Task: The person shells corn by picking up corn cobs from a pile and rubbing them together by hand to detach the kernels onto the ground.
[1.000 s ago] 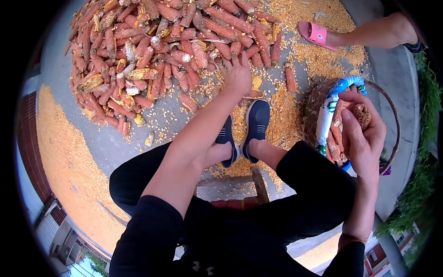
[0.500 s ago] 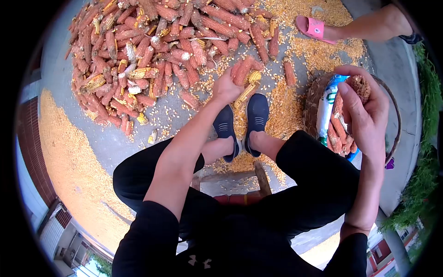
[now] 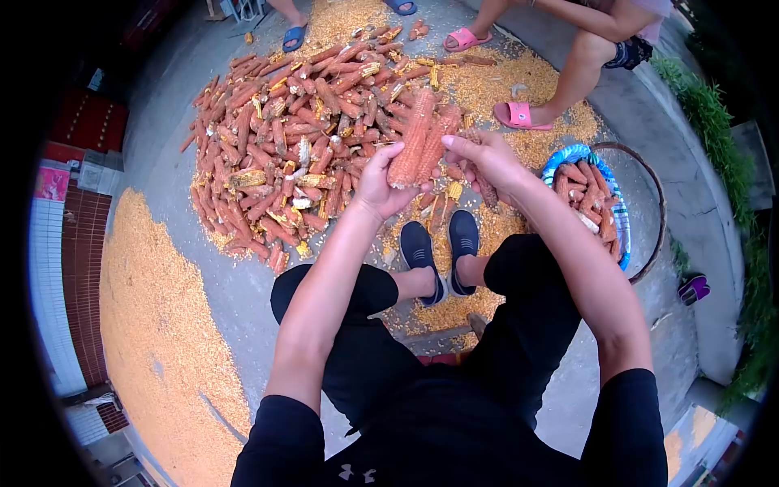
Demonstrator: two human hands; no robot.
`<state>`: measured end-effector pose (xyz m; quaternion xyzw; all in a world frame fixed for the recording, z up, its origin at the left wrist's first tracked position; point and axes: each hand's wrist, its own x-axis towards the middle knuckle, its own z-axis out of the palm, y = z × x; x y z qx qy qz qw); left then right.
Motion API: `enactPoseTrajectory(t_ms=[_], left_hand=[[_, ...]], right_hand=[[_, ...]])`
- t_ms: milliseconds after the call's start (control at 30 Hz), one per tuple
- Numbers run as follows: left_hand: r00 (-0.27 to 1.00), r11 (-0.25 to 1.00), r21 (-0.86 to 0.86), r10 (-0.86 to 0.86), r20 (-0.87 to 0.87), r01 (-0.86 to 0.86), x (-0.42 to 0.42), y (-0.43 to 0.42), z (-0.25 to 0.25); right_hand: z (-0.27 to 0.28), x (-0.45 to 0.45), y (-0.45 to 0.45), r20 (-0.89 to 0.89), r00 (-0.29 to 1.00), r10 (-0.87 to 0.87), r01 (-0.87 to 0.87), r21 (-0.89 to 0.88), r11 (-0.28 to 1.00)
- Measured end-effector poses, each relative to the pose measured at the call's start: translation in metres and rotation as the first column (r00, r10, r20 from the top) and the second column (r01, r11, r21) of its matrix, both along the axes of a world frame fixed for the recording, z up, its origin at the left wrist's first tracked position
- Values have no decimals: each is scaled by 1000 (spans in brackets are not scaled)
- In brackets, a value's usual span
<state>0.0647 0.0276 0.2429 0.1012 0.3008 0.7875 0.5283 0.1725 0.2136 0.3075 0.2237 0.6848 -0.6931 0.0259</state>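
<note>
My left hand (image 3: 381,185) is closed around two stripped reddish corncobs (image 3: 417,138), held side by side and pointing away from me. Close by on the right, my right hand (image 3: 493,166) has its fingers curled round a darker corncob (image 3: 485,188), with the thumb up against the cobs in the left hand. Part of that darker cob is hidden by the fingers. Both hands are above the ground, beyond my dark shoes (image 3: 417,245). Behind them lies a large heap of corncobs (image 3: 280,162), some with yellow kernels still on.
To the right stands a basket lined with blue-and-white plastic (image 3: 623,223), holding stripped cobs, with a curved handle (image 3: 661,215). Loose kernels (image 3: 162,308) spread at left. Another person's leg in a pink sandal (image 3: 523,115) is at upper right; blue sandals (image 3: 294,37) are farther back.
My right hand has come left from above the basket, bringing its cob to the left hand. My left hand has lifted its cobs nearer. The view has shifted, showing more people.
</note>
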Motion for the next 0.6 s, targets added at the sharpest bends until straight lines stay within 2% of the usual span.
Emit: enactPoseTrajectory(t_ms=[67, 167, 200, 267, 367, 400, 467, 533, 600], left_hand=[[999, 1000, -18, -7, 39, 8, 13, -2, 24], [981, 989, -149, -49, -187, 21, 26, -3, 43], [902, 967, -242, -38, -431, -74, 28, 0, 41], [577, 891, -330, -99, -811, -310, 35, 11, 36], [279, 821, -331, -219, -935, -465, 53, 19, 57], [237, 868, -125, -9, -971, -480, 56, 22, 48], [343, 921, -49, 95, -934, -387, 54, 25, 33], [755, 953, -235, -12, -655, -189, 68, 14, 73], [763, 922, -338, -81, -642, -187, 61, 9, 65]], right_hand=[[3, -1, -2, -55, 998, 14, -21, -128, 992], [10, 0, -10, -60, 998, -5, -9, -238, 971], [7, -1, -15, -72, 997, -19, 1, -241, 971], [6, -3, -17, -54, 999, -3, -10, -242, 970], [-16, -15, -14, -188, 978, -95, 43, -263, 964], [-1, -9, -17, -171, 973, -156, 82, -376, 923], [-2, -5, 4, -238, 968, -75, -34, -423, 905], [-1, 5, 35, -296, 955, 0, -150, -483, 863], [-6, 14, 63, -341, 940, 12, -202, -526, 826]])
